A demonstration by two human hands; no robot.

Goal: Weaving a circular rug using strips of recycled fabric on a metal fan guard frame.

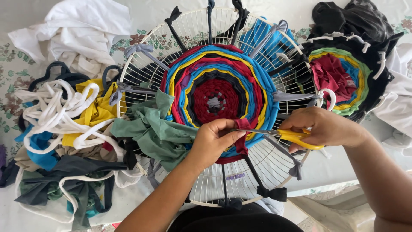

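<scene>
Pinching a dark red fabric strip (241, 129) between thumb and fingertips, the left hand (214, 139) kept its grip closed on the cloth just at the lower right edge of the round woven mat (216, 92). The right hand (324, 126) had its fingers through the yellow handles of a pair of scissors (281, 134), its grip wrapped tight around them, and the blades pointed left toward the strip, their tips at or touching it (how far the blades stood apart could not be told). The mat, rings of red, black, yellow and blue, sat stretched on a white wire fan guard (240, 184) by dark and grey ties knotted to the rim. A bunch of green cloth (154, 129) lay over the guard's left side, just beside the left wrist. On the flowered counter (13, 64), to the left, was a heap of fabric loops (64, 129) in white, yellow, blue and dark grey, with a white garment (81, 30) behind it. A second, smaller woven round (343, 81) with a black border lay at the upper right.
</scene>
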